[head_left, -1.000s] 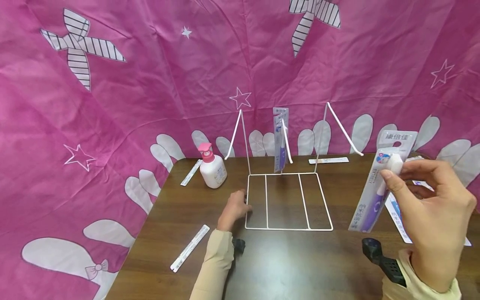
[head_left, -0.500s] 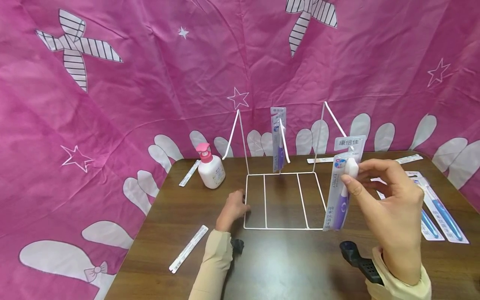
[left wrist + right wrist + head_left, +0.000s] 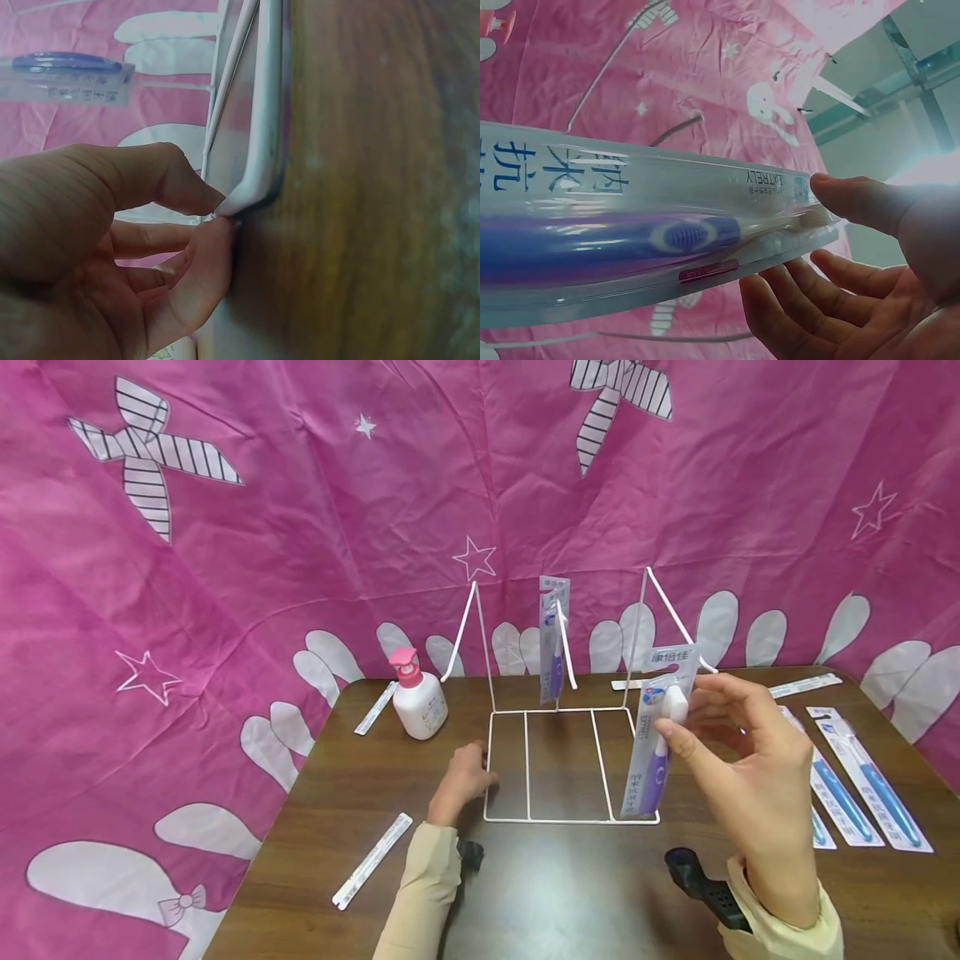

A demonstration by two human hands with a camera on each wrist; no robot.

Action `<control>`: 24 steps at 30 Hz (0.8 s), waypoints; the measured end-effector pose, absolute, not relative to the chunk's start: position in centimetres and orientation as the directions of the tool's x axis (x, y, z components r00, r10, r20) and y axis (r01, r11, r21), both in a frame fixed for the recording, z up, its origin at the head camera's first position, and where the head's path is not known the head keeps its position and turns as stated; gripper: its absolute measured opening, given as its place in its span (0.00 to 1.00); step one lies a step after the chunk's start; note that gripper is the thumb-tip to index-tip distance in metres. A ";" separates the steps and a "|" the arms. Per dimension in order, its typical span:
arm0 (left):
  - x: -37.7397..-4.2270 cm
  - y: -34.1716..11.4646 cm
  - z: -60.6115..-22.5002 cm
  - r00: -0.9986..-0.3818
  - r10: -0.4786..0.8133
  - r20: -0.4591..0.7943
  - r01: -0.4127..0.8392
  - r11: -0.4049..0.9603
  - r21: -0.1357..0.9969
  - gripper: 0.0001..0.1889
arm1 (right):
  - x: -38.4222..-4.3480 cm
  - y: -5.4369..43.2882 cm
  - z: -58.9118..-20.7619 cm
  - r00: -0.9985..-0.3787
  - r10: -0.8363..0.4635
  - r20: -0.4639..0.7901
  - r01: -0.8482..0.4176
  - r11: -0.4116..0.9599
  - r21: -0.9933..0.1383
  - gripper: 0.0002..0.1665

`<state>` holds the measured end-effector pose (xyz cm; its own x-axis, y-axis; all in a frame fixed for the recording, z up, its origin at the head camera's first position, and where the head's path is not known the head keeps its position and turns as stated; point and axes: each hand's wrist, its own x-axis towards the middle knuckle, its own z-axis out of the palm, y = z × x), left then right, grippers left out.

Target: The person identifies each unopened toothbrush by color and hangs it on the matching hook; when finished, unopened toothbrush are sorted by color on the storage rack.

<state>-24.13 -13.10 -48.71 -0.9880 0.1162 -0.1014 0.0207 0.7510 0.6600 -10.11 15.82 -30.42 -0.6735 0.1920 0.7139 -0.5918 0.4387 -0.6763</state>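
My right hand (image 3: 757, 785) pinches a packaged purple toothbrush (image 3: 647, 760) near its white head, thumb on one side and fingers on the other. In the right wrist view the clear pack (image 3: 615, 247) stretches across, with its head end between thumb and fingers. The card's top is beside the tip of the right prong of a white wire display rack (image 3: 562, 821); whether they touch I cannot tell. My left hand (image 3: 463, 781) holds the rack's left base wire, thumb and finger meeting at a corner (image 3: 251, 191) in the left wrist view. Purple toothbrush packs (image 3: 552, 668) hang on the middle prong.
Several blue toothbrush packs (image 3: 870, 781) lie at the right of the wooden table (image 3: 570, 893). A pink-topped pump bottle (image 3: 420, 706) stands left behind the rack. Narrow white packets (image 3: 372, 862) lie at the left and the back. A pink curtain (image 3: 315, 510) hangs behind.
My right hand has carried the purple toothbrush pack leftward to the rack's right prong, uncovering the blue packs at the right. My left hand stays on the rack's base.
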 end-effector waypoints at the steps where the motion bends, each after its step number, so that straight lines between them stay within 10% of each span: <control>1: -24.1 -13.1 -48.7 -0.988 0.116 -0.105 0.018 0.751 0.661 0.15 | -10.1 15.7 -30.5 -0.674 0.180 0.716 -0.595 0.442 -0.671 0.34; 24: -24.1 -13.2 -48.7 -0.988 0.123 -0.097 0.029 0.752 0.658 0.19 | -12.2 12.1 -32.3 -0.664 0.002 0.748 -0.683 0.406 -0.607 0.28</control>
